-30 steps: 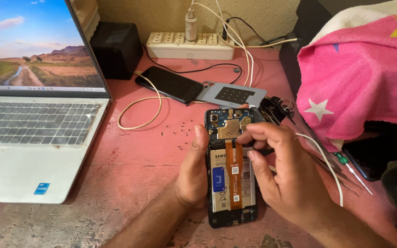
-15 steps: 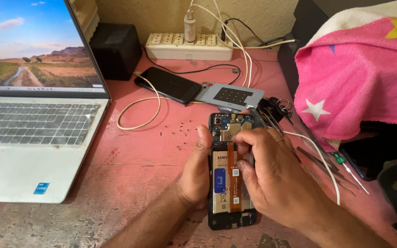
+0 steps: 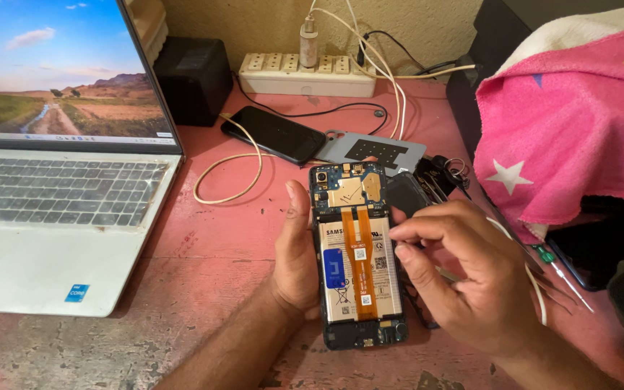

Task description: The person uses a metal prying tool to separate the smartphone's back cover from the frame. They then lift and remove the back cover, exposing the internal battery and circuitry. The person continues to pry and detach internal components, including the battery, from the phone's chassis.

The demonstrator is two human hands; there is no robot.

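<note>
Gripping the opened phone [image 3: 359, 253] along its edge, left hand [image 3: 296, 260] steadies it; right hand [image 3: 464, 282] pinches at its side.

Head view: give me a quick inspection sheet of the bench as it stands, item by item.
Surface: worn pink tabletop, paint chipped along the near edge.
Job's things: opened phone with back off, battery and orange flex strips exposed, circuit board at top.
Clutter: second dark phone lying flat, grey back plate, bunch of keys, green-handled screwdriver.
Grippers: left hand cradles the opened phone from its left edge; right hand pinches at its right edge, fingertips by the battery.
Cables: white cable looped on the table; more run to the power strip.
Surroundings: open laptop on the left, black box, pink star-print towel.
</note>
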